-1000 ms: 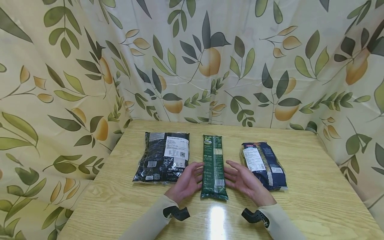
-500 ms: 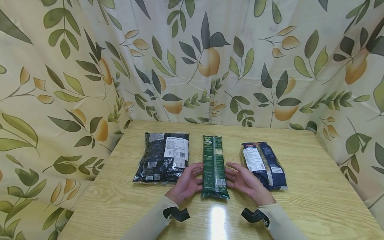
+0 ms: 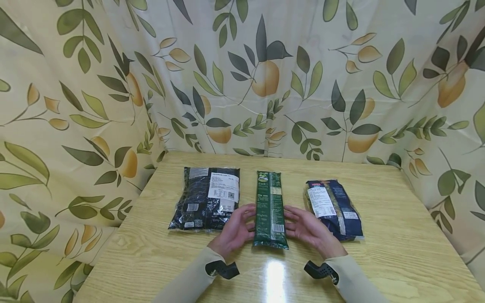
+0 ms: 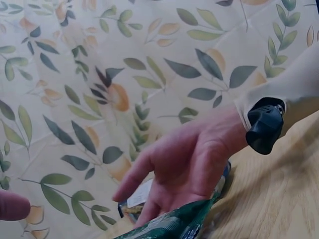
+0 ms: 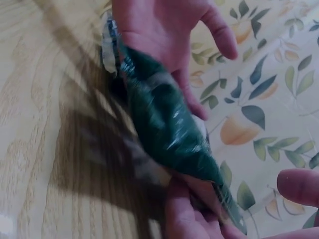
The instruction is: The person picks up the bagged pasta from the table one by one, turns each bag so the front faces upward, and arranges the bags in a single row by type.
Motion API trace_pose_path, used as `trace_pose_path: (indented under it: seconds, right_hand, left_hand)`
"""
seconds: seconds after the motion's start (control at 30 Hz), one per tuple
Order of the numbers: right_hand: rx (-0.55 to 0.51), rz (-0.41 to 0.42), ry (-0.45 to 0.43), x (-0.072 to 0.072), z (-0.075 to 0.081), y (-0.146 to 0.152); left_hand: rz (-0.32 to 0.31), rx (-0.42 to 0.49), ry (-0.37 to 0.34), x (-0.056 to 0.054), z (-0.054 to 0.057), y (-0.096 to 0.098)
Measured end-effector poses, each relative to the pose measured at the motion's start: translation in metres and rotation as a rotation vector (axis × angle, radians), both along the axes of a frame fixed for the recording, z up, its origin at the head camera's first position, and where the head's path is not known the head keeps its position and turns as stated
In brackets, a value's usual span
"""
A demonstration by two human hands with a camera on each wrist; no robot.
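Note:
A long green packet of spaghetti (image 3: 270, 210) lies between the two hands, its near end raised off the table in the right wrist view. My left hand (image 3: 236, 229) is at its left edge, and my right hand (image 3: 308, 229) at its right edge. Fingers (image 5: 182, 211) of the right hand reach under the packet, while the thumb (image 5: 299, 186) stands apart from it. In the left wrist view the right palm (image 4: 184, 164) faces the packet, thumb extended. Fingertips beneath the packet are hidden in the head view.
To the left lies a large dark bag (image 3: 204, 200) with a white label, close behind the left hand. A smaller navy bag (image 3: 335, 208) is just beyond the right hand. Everything is on a wooden table (image 3: 398, 252), with a patterned curtain (image 3: 303, 84) behind and at the sides.
The green packet's near end shifts slightly right, then back left, and rocks a little between the hands. Both hands keep nearly the same place. The other bags have not moved.

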State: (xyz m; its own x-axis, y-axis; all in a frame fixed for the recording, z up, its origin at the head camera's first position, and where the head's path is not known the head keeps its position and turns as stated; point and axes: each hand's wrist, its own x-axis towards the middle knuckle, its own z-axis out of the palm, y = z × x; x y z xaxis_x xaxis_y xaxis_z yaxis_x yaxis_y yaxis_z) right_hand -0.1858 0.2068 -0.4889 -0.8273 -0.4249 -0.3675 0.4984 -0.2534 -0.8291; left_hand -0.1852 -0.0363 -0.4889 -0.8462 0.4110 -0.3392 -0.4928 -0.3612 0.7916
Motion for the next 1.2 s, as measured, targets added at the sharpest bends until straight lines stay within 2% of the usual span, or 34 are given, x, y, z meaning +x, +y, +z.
trace_pose_path:
  seconds: [0.23,0.4,0.57,1.03,1.2]
  right_hand:
    - [0.036,0.001,0.029,-0.001,-0.003,-0.001]
    - [0.044,-0.06,-0.013,-0.002,-0.006,-0.004]
    - [0.041,-0.084,-0.035,-0.002,-0.008,-0.007]
    - [0.066,-0.104,0.023,-0.002,-0.013,-0.011]
    - [0.066,-0.128,0.011,-0.002,-0.012,-0.011]
  left_hand:
    - [-0.004,-0.009,0.014,0.001,0.001,0.0]
    - [-0.02,-0.022,0.035,0.003,0.001,-0.002]
    - [-0.041,-0.039,0.047,0.004,0.0,-0.003]
    - [-0.056,-0.022,0.051,0.004,0.0,-0.002]
    - [-0.058,-0.024,0.048,0.006,0.001,0.0]
